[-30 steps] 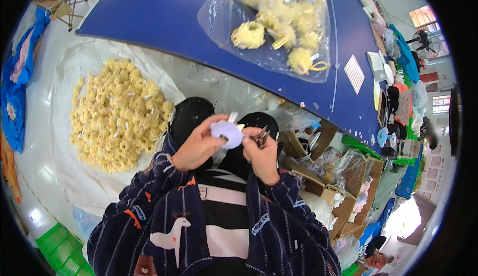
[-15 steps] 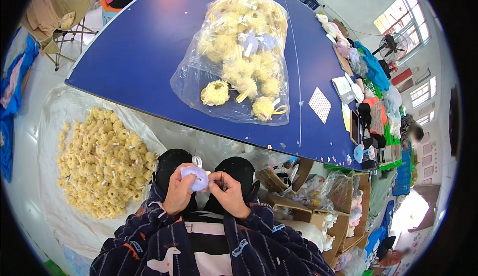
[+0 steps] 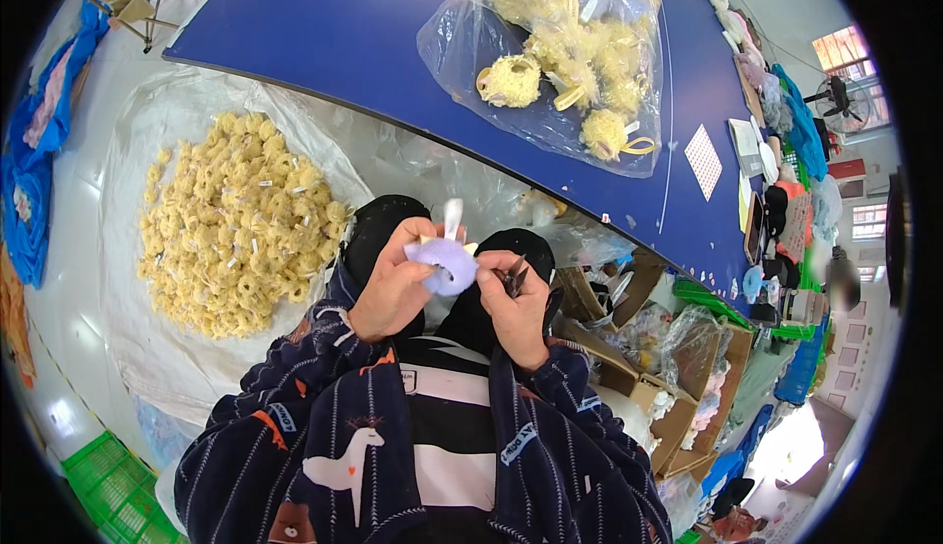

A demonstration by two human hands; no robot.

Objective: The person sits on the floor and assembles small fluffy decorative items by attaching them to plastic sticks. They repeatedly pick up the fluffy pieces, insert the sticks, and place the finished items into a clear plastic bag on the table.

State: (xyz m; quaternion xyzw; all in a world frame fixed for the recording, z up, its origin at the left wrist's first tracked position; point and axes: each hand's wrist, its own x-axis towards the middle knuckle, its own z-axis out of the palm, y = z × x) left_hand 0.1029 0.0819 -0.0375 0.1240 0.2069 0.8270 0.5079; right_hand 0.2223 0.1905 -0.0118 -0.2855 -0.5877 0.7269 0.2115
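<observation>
L hand (image 3: 391, 297) grip is pinching the purple plush pc. (image 3: 442, 252) above the knees (image 3: 381, 218); R hand (image 3: 518, 320) is pinching its edge, also holding dark snips (image 3: 515, 275). Plush is prob. feeling light, soft, non-slip; its rim is suiting fingertips.

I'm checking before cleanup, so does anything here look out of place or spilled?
Small scraps dot the near edge of the blue table, like litter. The yellow pile lies on a white sheet, so it seems placed, not spilled.
</observation>
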